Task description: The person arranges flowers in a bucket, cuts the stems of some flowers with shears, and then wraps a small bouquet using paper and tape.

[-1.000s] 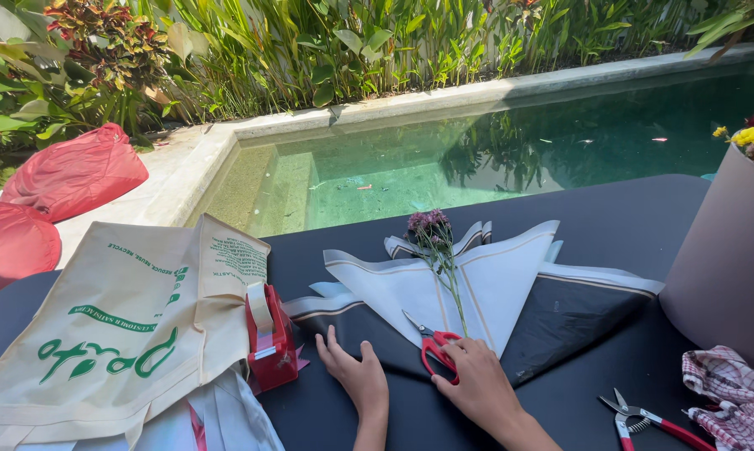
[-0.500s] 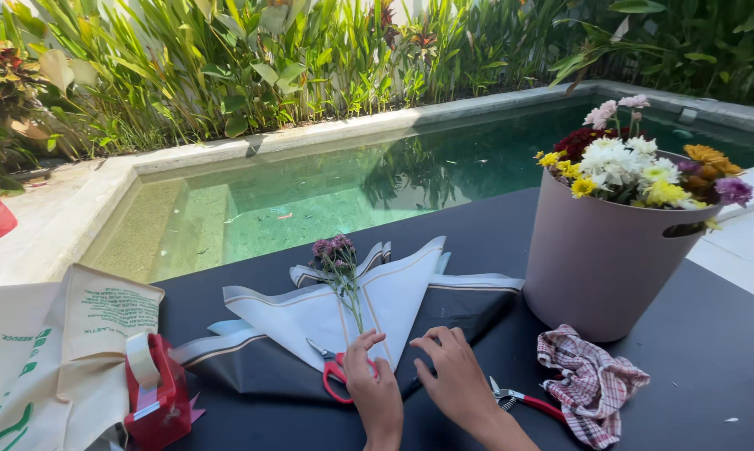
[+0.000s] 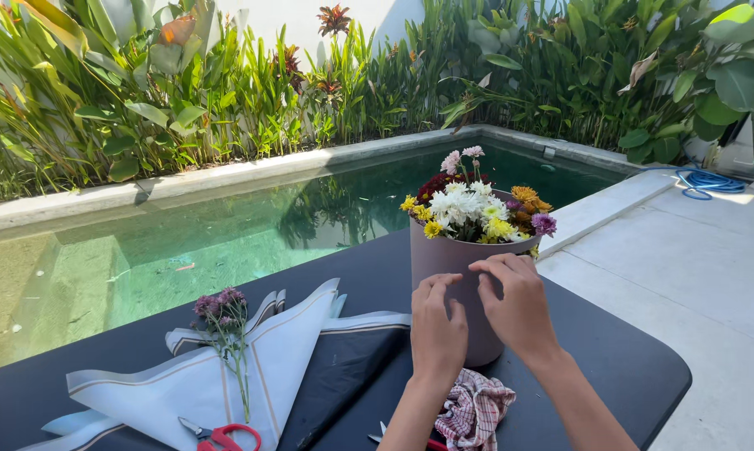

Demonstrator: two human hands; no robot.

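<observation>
A mauve bucket (image 3: 456, 260) full of mixed flowers (image 3: 475, 209) stands on the black table (image 3: 619, 367). My left hand (image 3: 437, 327) and my right hand (image 3: 517, 302) are raised in front of the bucket's side, fingers spread, touching or almost touching its wall. Neither hand holds anything. To the left, a purple flower stem (image 3: 229, 334) lies on layered white and black wrapping paper (image 3: 276, 367). Red-handled scissors (image 3: 222, 436) rest on the paper near the bottom edge.
A checked cloth (image 3: 475, 409) lies on the table below my hands, with a second pair of scissors (image 3: 381, 436) partly under it. Behind the table is a pool (image 3: 226, 234) bordered by dense plants. A paved deck (image 3: 711, 276) and blue hose (image 3: 711, 179) lie right.
The view has swung right. My hands have left the red scissors and wrapping paper and moved up to the flower bucket. The bags and tape dispenser have passed out of view.
</observation>
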